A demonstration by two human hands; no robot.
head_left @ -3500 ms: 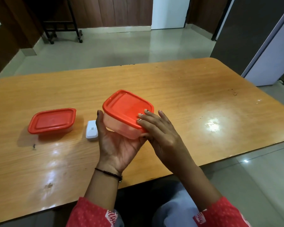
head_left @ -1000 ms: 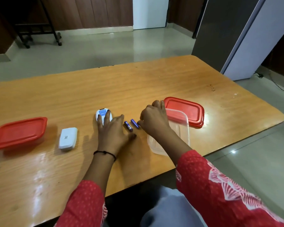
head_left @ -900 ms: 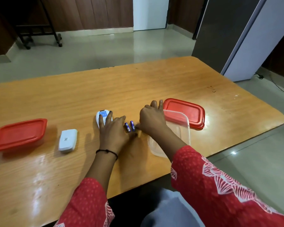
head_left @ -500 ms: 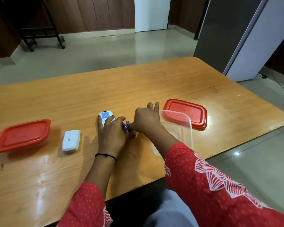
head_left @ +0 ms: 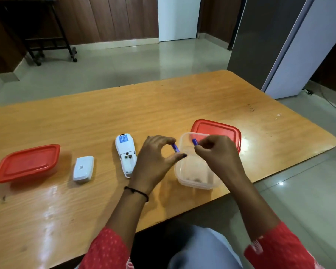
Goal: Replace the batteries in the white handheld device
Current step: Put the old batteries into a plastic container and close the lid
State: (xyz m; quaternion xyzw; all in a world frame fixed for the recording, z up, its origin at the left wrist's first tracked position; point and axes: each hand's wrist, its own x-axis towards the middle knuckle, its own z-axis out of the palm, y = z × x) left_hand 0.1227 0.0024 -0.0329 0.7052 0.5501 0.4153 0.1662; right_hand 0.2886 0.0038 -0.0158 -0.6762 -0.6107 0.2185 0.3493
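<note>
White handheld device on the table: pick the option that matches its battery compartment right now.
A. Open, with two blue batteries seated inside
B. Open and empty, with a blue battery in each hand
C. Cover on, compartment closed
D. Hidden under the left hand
B. The white handheld device lies with its compartment open and bare, while the left hand and right hand each pinch a blue battery.

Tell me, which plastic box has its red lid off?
The clear box under the right hand; its lid lies behind it. The far-left box is closed.
</note>
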